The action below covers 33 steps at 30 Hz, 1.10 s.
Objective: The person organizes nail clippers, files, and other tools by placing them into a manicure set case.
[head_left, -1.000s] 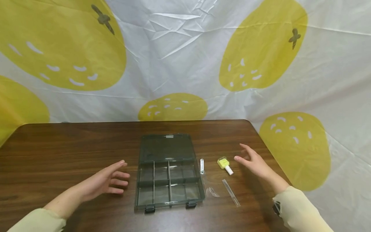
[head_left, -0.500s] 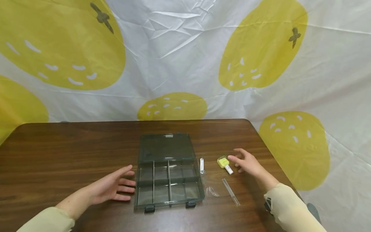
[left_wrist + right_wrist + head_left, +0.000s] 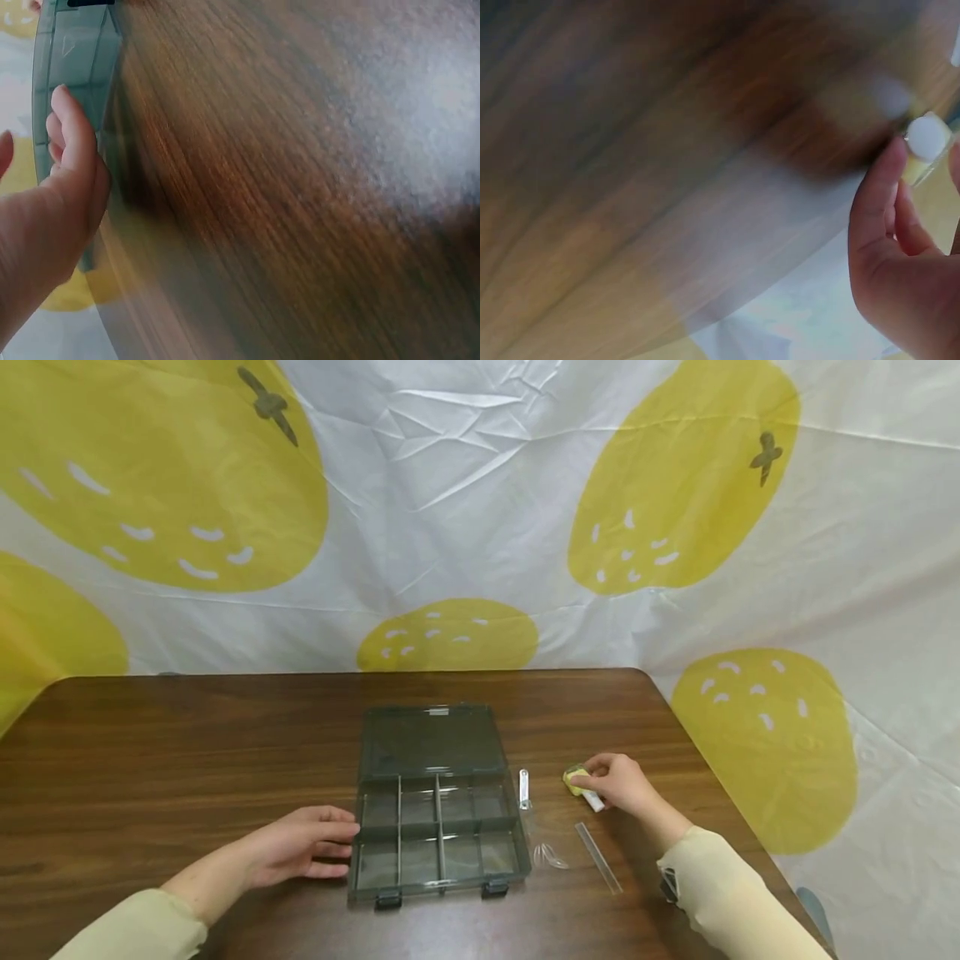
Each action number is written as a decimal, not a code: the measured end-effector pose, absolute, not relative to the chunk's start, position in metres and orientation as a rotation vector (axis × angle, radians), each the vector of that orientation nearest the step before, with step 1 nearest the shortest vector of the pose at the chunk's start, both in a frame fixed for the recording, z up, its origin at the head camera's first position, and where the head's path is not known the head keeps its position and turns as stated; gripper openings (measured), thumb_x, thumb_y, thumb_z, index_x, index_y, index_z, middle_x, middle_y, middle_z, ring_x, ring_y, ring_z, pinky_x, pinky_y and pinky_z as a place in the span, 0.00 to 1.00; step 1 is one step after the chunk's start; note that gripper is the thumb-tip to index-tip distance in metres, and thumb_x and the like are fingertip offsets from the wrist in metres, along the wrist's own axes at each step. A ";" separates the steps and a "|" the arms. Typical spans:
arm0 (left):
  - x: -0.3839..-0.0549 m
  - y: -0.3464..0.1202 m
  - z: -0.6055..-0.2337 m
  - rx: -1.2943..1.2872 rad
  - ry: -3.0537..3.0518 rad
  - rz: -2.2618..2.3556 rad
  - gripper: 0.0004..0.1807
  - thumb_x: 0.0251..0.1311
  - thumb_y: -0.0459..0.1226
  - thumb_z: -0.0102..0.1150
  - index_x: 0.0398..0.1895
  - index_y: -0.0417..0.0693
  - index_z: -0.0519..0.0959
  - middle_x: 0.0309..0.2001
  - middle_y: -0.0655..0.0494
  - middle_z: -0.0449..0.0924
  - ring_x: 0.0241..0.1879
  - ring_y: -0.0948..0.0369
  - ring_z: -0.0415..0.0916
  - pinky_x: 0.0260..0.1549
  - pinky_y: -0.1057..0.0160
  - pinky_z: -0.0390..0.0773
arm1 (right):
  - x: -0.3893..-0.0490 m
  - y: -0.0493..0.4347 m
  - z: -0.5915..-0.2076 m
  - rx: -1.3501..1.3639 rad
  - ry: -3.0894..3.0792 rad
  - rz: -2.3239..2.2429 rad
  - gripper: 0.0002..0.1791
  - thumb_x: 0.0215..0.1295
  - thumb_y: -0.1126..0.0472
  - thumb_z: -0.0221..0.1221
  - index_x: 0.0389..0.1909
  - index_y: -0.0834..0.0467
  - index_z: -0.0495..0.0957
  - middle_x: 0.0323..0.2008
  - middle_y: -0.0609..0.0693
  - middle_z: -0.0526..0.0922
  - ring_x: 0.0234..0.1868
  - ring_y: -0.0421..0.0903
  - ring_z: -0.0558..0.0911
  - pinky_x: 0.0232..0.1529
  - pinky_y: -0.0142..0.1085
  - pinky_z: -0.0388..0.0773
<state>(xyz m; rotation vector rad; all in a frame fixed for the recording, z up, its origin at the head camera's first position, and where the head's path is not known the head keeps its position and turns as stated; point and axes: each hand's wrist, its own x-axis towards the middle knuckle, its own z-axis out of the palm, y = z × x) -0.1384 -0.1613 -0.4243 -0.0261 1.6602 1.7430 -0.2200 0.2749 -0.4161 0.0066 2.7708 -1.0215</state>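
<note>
In the head view, my right hand point(image 3: 622, 782) pinches a small square nail polish bottle point(image 3: 570, 775) with yellow contents and a white cap, lying on the table. The right wrist view shows the white cap end point(image 3: 928, 137) between the fingers and thumb. My left hand point(image 3: 296, 847) has its fingertips at the left side of a grey see-through compartment box point(image 3: 431, 743), whose lid lies open toward the back. From the left wrist view, the left hand point(image 3: 67, 187) lies along the box wall point(image 3: 82, 56) with fingers extended.
Right of the box lie a silver nail clipper point(image 3: 523, 787), thin clear curved pieces point(image 3: 551, 857) and a clear flat strip point(image 3: 598, 858). Two dark latches stick out from the box's front. A cloth with yellow fruit prints point(image 3: 480, 527) hangs behind the brown wooden table point(image 3: 187, 735).
My right hand has moved left and down onto the nail polish bottle and closed its fingers there. My left hand has moved right, up to the box's left side. The box has stayed put.
</note>
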 end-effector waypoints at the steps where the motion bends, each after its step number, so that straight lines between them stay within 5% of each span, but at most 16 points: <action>1: -0.138 -0.160 -0.425 -0.025 1.665 1.745 0.29 0.63 0.39 0.52 0.58 0.29 0.54 0.41 0.54 0.66 0.42 0.61 0.69 0.44 0.62 0.83 | -0.220 0.274 -0.416 0.007 2.774 -1.002 0.24 0.54 0.55 0.65 0.43 0.70 0.76 0.32 0.59 0.81 0.21 0.39 0.75 0.18 0.30 0.79; 33: -0.134 -0.160 -0.428 0.017 1.709 1.785 0.21 0.61 0.33 0.52 0.51 0.32 0.59 0.37 0.56 0.68 0.39 0.62 0.70 0.44 0.63 0.83 | -0.224 0.276 -0.402 -0.031 2.338 -1.319 0.27 0.59 0.62 0.60 0.53 0.75 0.66 0.35 0.49 0.81 0.29 0.37 0.78 0.29 0.29 0.80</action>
